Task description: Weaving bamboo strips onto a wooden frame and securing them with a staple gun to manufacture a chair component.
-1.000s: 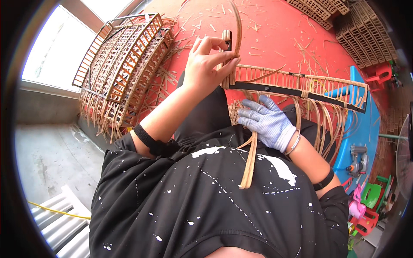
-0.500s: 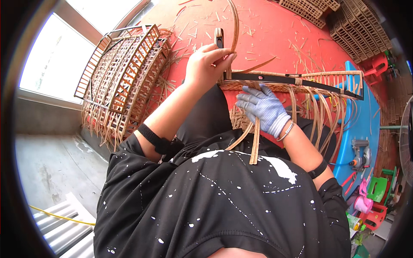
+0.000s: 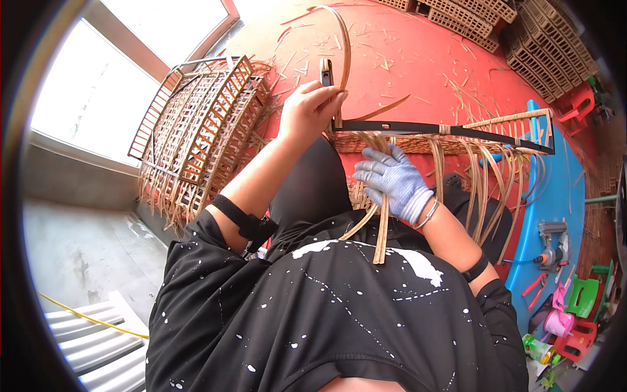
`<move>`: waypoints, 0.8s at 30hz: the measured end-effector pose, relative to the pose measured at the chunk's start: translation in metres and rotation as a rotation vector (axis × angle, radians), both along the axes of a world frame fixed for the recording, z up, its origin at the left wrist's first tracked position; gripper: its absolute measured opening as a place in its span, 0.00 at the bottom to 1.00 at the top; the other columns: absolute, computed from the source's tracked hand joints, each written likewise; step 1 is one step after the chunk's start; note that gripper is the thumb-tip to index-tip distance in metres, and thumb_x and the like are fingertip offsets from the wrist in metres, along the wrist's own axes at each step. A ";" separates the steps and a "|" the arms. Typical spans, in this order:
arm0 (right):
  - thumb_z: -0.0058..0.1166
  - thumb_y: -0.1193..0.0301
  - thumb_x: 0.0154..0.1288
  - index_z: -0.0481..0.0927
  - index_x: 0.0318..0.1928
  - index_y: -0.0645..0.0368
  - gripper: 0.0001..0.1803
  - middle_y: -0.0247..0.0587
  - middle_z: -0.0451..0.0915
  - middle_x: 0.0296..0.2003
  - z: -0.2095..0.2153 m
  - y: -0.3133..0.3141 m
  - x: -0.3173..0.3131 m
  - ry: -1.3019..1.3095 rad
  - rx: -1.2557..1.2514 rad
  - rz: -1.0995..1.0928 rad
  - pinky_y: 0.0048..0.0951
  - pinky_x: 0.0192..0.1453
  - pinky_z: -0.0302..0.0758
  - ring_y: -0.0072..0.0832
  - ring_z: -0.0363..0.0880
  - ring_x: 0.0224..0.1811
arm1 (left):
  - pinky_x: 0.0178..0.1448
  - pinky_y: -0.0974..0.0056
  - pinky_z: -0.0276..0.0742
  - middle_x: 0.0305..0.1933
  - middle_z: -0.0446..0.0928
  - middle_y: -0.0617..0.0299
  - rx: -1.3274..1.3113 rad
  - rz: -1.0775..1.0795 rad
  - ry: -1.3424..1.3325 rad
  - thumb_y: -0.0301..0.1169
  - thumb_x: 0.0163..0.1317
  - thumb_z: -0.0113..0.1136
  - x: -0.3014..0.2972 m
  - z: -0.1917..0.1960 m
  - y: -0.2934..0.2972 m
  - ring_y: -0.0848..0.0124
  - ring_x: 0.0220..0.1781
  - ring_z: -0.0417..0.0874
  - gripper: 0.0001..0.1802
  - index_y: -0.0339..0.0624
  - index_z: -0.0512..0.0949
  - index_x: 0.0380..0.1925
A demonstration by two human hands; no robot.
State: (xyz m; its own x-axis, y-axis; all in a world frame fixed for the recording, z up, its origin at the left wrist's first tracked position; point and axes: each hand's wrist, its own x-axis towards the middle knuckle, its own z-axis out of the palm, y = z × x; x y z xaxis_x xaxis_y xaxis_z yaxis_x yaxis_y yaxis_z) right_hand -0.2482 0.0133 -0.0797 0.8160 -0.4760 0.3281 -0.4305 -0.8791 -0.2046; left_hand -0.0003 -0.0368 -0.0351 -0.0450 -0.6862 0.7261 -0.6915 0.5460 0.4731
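Woven frames (image 3: pixel 196 130) are stacked left on the red floor (image 3: pixel 418 59) | dark-barred half-woven frame (image 3: pixel 450 130) lies across the lap, long side left-right | left hand (image 3: pixel 313 108) is pinched on a cane strip (image 3: pixel 343 52) | gloved right hand (image 3: pixel 395 179) is clenched on loose strips (image 3: pixel 381 228)

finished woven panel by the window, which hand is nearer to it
Left. The bare left hand is raised just right of the finished woven panel; the gloved right hand grips strips farther right, across the lap.
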 end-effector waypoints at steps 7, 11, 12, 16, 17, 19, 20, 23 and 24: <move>0.59 0.74 0.59 0.81 0.56 0.46 0.23 0.33 0.80 0.59 0.010 0.010 -0.008 0.020 0.020 0.063 0.51 0.78 0.55 0.36 0.70 0.71 | 0.32 0.60 0.75 0.24 0.74 0.59 0.014 0.022 -0.026 0.32 0.60 0.71 -0.001 0.000 0.004 0.61 0.25 0.78 0.06 0.43 0.86 0.34; 0.57 0.77 0.57 0.81 0.57 0.45 0.26 0.35 0.79 0.60 0.022 0.018 -0.009 -0.030 0.101 0.065 0.53 0.76 0.59 0.40 0.70 0.71 | 0.32 0.60 0.75 0.24 0.75 0.59 -0.001 0.021 -0.034 0.33 0.60 0.71 0.000 -0.002 0.008 0.61 0.26 0.78 0.07 0.43 0.86 0.35; 0.55 0.78 0.57 0.80 0.57 0.45 0.26 0.36 0.79 0.60 0.026 0.020 -0.009 -0.026 0.138 0.071 0.53 0.75 0.59 0.42 0.71 0.70 | 0.31 0.59 0.75 0.25 0.75 0.60 -0.002 0.036 -0.037 0.33 0.59 0.71 0.000 -0.003 0.010 0.61 0.26 0.78 0.07 0.44 0.86 0.35; 0.54 0.77 0.61 0.80 0.59 0.46 0.25 0.39 0.78 0.62 0.057 0.027 -0.016 -0.015 0.274 0.101 0.52 0.76 0.59 0.45 0.70 0.71 | 0.31 0.58 0.76 0.25 0.75 0.61 0.019 0.023 0.034 0.34 0.59 0.71 -0.003 -0.005 0.016 0.61 0.27 0.79 0.07 0.45 0.86 0.34; 0.51 0.74 0.63 0.77 0.62 0.48 0.26 0.41 0.74 0.65 0.069 0.026 -0.022 0.023 0.325 0.118 0.52 0.77 0.57 0.45 0.66 0.73 | 0.31 0.58 0.76 0.25 0.75 0.61 -0.007 0.012 0.004 0.34 0.59 0.71 -0.004 -0.005 0.014 0.61 0.27 0.79 0.07 0.46 0.86 0.34; 0.56 0.75 0.59 0.76 0.63 0.51 0.29 0.46 0.74 0.65 0.092 0.022 -0.032 -0.040 0.388 0.145 0.50 0.76 0.59 0.48 0.66 0.73 | 0.31 0.58 0.76 0.25 0.75 0.62 -0.012 0.000 -0.014 0.35 0.60 0.70 -0.005 -0.005 0.007 0.61 0.27 0.79 0.07 0.47 0.86 0.34; 0.58 0.75 0.57 0.75 0.64 0.53 0.30 0.47 0.74 0.65 0.104 0.021 -0.038 -0.032 0.421 0.139 0.49 0.75 0.60 0.49 0.66 0.72 | 0.31 0.58 0.76 0.25 0.75 0.62 -0.001 0.017 0.003 0.36 0.60 0.69 -0.005 -0.005 0.003 0.61 0.27 0.79 0.06 0.47 0.86 0.34; 0.62 0.77 0.53 0.74 0.64 0.60 0.33 0.51 0.74 0.64 0.131 0.015 -0.045 -0.032 0.558 0.166 0.47 0.73 0.64 0.51 0.69 0.69 | 0.32 0.57 0.75 0.24 0.74 0.62 0.007 0.039 0.014 0.37 0.61 0.69 -0.004 -0.005 -0.009 0.60 0.28 0.79 0.07 0.48 0.86 0.33; 0.61 0.78 0.54 0.75 0.63 0.61 0.32 0.52 0.75 0.63 0.137 0.013 -0.044 -0.111 0.585 0.180 0.47 0.71 0.66 0.51 0.71 0.68 | 0.32 0.57 0.75 0.24 0.74 0.62 0.010 0.042 0.039 0.37 0.61 0.69 -0.005 -0.006 -0.010 0.60 0.28 0.79 0.07 0.48 0.86 0.34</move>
State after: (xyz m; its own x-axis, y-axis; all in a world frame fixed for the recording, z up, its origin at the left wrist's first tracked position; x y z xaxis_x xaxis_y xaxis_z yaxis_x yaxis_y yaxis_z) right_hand -0.2922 0.0264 0.0572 0.8762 -0.4605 0.1423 -0.2342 -0.6648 -0.7094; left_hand -0.0050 -0.0473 -0.0412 0.0124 -0.6937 0.7201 -0.6948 0.5120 0.5051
